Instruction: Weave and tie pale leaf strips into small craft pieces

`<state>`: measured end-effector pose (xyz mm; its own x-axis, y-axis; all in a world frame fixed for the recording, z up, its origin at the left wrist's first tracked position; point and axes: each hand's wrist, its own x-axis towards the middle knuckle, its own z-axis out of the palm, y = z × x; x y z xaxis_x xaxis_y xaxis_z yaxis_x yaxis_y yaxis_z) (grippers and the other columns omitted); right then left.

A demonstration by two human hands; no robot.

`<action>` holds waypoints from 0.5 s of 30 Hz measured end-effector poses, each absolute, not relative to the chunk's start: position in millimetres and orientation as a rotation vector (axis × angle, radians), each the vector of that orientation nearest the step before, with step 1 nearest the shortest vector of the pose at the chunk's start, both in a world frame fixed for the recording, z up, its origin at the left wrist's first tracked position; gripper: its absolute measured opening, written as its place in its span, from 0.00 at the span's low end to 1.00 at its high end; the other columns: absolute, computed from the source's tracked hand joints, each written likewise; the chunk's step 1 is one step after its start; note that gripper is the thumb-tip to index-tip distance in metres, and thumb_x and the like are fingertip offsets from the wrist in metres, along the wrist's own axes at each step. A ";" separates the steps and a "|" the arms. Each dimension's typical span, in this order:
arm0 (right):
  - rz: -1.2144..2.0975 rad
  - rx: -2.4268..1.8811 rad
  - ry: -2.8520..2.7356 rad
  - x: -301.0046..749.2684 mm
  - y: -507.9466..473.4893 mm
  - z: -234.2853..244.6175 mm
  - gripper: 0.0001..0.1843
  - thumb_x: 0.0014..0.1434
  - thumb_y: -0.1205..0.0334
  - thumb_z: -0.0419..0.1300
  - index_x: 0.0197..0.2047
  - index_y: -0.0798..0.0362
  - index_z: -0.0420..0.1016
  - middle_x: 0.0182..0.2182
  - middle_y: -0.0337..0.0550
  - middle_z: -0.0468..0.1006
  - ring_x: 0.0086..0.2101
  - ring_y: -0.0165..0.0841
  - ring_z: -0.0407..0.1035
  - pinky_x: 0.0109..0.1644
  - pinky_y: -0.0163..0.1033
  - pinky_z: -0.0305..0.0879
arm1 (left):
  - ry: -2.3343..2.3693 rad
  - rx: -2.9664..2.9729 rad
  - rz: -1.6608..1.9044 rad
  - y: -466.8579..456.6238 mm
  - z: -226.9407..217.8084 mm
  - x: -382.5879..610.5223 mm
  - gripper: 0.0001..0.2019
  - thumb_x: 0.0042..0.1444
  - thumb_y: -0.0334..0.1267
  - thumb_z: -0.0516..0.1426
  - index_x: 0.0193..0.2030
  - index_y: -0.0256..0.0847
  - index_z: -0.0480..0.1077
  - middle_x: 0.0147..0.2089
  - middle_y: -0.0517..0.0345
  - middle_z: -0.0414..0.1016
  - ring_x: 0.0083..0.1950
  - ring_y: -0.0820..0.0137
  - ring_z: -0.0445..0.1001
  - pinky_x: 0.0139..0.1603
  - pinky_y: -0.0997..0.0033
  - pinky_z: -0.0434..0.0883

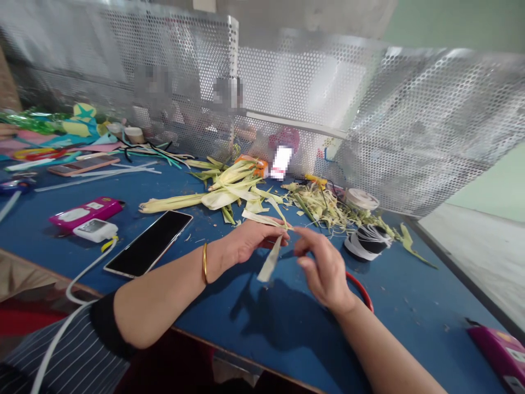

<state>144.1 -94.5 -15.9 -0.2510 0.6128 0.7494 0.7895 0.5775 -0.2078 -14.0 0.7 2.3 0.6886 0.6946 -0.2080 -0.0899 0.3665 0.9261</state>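
Observation:
My left hand (259,239), with a gold bangle on its wrist, pinches several pale strips of corn husk (269,262). One strip hangs down below the fingers, and others stick out above them. My right hand (324,265) is close on the right, its index fingertip at the point where the strips cross. Its thumb stands apart from the index finger, and the other fingers are bent. Just beyond both hands lies a pile of pale green corn husks (229,189). Husk scraps and thin shreds (320,205) form a heap at the back right.
A spool of white and black cord (367,242) stands right of my hands, near a red ring-shaped edge (363,290). A black-screened phone (150,243) and a magenta device (87,213) with a white cable lie left. Perforated metal screens (295,82) close off the table's back.

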 end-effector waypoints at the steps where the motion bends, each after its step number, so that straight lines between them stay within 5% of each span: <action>1: -0.276 -1.243 -1.831 147.3 -92.5 -17.1 0.17 0.69 0.58 0.49 0.57 0.53 0.66 0.33 0.44 0.76 0.34 0.37 0.71 0.43 0.44 0.65 | 0.662 1.122 0.536 1.0 4.7 -15.2 0.05 0.47 0.31 0.64 0.33 0.37 0.75 0.30 0.60 0.75 0.31 0.74 0.73 0.37 0.72 0.68; 4: -0.214 -1.537 -1.642 154.6 -84.1 -22.8 0.12 0.67 0.54 0.54 0.47 0.50 0.73 0.38 0.47 0.78 0.38 0.41 0.72 0.41 0.43 0.64 | 0.674 1.174 0.486 1.4 8.5 -16.9 0.06 0.47 0.32 0.64 0.34 0.35 0.76 0.29 0.59 0.75 0.30 0.74 0.72 0.35 0.73 0.67; 8: 0.037 -1.571 -1.783 152.1 -78.4 -30.9 0.16 0.68 0.54 0.51 0.30 0.48 0.70 0.23 0.37 0.75 0.28 0.34 0.69 0.37 0.38 0.61 | 0.701 1.118 0.487 1.2 4.9 -14.5 0.11 0.48 0.42 0.66 0.29 0.35 0.74 0.26 0.60 0.72 0.29 0.74 0.70 0.33 0.72 0.66; 15: -0.155 -1.516 -1.922 140.2 -83.3 -32.6 0.15 0.69 0.61 0.50 0.28 0.49 0.65 0.23 0.38 0.73 0.26 0.33 0.67 0.40 0.38 0.60 | 0.787 1.265 0.521 1.1 -8.2 -8.8 0.14 0.47 0.46 0.66 0.27 0.36 0.74 0.27 0.59 0.74 0.26 0.75 0.69 0.27 0.73 0.63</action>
<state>140.2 -83.3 -32.6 -0.0949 0.8181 0.5672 0.8985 0.3158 -0.3050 -8.8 1.1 -8.2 0.6395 0.7328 -0.2324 0.0728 0.2431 0.9673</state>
